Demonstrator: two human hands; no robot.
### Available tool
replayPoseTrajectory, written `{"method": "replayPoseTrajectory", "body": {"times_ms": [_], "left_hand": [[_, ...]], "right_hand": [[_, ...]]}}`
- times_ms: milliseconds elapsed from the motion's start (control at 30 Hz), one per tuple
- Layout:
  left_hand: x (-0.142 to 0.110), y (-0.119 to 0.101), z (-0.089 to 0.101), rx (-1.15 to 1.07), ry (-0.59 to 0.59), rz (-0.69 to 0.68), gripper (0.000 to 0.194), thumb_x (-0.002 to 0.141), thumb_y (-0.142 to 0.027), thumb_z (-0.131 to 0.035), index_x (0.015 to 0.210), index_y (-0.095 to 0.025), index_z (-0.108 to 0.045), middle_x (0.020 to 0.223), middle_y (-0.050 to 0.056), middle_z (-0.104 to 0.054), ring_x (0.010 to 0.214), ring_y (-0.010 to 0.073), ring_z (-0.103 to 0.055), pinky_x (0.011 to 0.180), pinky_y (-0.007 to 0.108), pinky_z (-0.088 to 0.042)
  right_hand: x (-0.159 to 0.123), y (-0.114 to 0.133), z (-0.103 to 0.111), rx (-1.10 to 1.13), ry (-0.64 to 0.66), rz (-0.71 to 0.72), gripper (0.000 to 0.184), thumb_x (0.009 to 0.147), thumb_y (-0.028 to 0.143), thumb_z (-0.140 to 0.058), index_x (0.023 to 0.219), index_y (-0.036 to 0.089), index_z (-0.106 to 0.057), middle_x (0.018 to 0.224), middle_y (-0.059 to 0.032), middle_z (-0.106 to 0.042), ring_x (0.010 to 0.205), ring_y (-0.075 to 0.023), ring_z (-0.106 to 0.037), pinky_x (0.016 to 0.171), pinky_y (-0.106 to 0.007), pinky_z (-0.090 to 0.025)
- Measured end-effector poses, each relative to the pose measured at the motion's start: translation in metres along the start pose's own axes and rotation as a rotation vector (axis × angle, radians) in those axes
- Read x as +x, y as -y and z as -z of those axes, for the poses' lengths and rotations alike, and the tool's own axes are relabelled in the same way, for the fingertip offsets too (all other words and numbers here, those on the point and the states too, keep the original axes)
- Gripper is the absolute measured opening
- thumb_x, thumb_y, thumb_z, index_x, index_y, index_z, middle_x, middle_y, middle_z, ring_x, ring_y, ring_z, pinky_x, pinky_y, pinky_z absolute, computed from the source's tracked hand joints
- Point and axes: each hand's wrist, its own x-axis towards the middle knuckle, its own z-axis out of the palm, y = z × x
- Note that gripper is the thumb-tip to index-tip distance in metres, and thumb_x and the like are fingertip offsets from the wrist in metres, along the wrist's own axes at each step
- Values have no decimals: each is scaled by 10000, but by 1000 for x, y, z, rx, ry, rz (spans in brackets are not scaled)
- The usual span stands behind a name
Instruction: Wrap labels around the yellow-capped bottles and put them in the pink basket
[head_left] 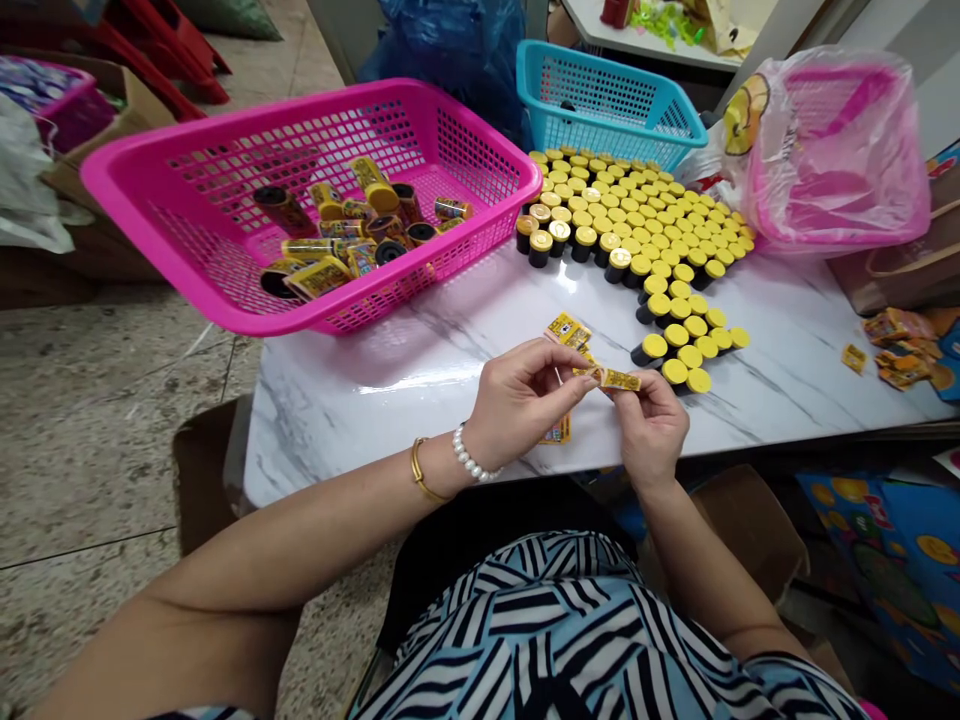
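Over the near edge of the white marble table (390, 370), my left hand (521, 400) and my right hand (651, 425) meet, both pinched on small yellow printed stickers (621, 379). More of these stickers (568, 329) fan out above my left fingers, and another shows under the hand. Just right of my hands stand several small black containers with yellow caps (686, 345). A large block of the same capped containers (637, 215) covers the table further back.
A pink basket (225, 180) at the back left holds several labelled containers lying loose. A blue basket (600, 100) stands behind the block. A pink basket in a plastic bag (832, 150) sits at the right. Loose stickers (896, 350) lie at the right edge.
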Motion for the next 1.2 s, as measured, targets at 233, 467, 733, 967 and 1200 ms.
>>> {"method": "replayPoseTrajectory", "body": {"times_ms": [233,467,733,967,1200], "left_hand": [[1,-4,2,151,51,-253,172,881,-205,-812,1044,-156,-787,825,15,-679,551,38,-517,518,162,-441],[1,-2,2,174,64,-222,111,860,-205,-824,944,-147,-781,796,8,-647,569,48,-514,523,170,-422],[7,-2,4,91,86,-19,115,833,-236,-827,897,-152,-779,800,17,-653,598,72,-522,544,196,-423],[4,-9,4,119,132,87,135,810,-285,-842,861,-162,-823,790,45,-717,621,92,-542,578,216,-430],[15,-12,9,-237,254,654,233,821,-352,-815,835,-135,-732,607,9,-666,408,74,-492,426,199,-359]], "right_hand": [[-1,1,0,-17,35,30,117,905,303,-742,876,206,-684,877,1,-675,835,-147,-653,813,-302,-563],[-3,-2,5,-117,103,93,148,937,330,-727,857,216,-678,836,10,-633,785,-144,-591,758,-294,-500],[-4,0,6,-107,171,133,99,929,279,-736,867,219,-689,844,4,-638,791,-158,-591,758,-322,-478],[-4,0,2,-202,186,153,135,939,280,-728,832,217,-673,790,17,-616,744,-145,-563,706,-303,-459],[4,19,27,-682,97,515,173,943,351,-705,1052,217,-710,948,-63,-713,904,-221,-662,860,-397,-538]]}}
